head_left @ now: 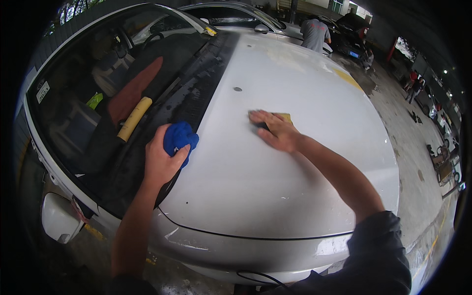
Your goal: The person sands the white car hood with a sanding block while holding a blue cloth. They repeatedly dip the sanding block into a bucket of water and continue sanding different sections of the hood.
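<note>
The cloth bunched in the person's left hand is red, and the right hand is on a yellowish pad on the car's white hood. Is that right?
Not quite: the cloth is blue, as the head view shows. It is bunched in the left hand, and the right hand is on a yellowish pad on the white hood.

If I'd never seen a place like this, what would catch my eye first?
Probably the big white hood, filling the middle of the view. Next, the vivid blue cloth bunched in the left fingers by the hood's windshield-side edge, and the yellowish pad under the right fingers on the hood. Then a yellow roll on the windshield.
</note>
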A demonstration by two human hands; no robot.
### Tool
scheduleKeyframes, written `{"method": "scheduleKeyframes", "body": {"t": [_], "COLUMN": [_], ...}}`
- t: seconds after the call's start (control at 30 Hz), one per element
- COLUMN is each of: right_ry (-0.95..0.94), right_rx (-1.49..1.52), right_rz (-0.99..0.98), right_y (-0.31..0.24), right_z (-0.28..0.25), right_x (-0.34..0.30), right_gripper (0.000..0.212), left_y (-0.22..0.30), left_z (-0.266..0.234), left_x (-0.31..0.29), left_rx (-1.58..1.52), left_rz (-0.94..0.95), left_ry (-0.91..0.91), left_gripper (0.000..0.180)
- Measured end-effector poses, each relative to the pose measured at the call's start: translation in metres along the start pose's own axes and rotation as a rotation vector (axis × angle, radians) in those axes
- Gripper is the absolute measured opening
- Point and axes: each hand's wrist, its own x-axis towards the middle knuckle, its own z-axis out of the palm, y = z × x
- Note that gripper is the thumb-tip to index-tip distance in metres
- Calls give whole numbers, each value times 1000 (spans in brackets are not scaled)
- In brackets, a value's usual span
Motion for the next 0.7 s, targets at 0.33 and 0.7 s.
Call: {"method": "scheduleKeyframes", "body": {"t": [0.33,0.7], "right_ry": [-334,-229], "right_rx": [154,101], "right_rz": [-151,-154], "right_y": [-40,-41], "right_z": [-7,6], "right_x": [-92,-100], "right_gripper": [59,65], "left_y": [-15,-13], "left_z": [-14,-14], "left_x": [-16,-18], "left_rx": [124,131], "left_rz": [-104,-125], "left_ry": [-56,-42], "left_gripper": [61,61]}}
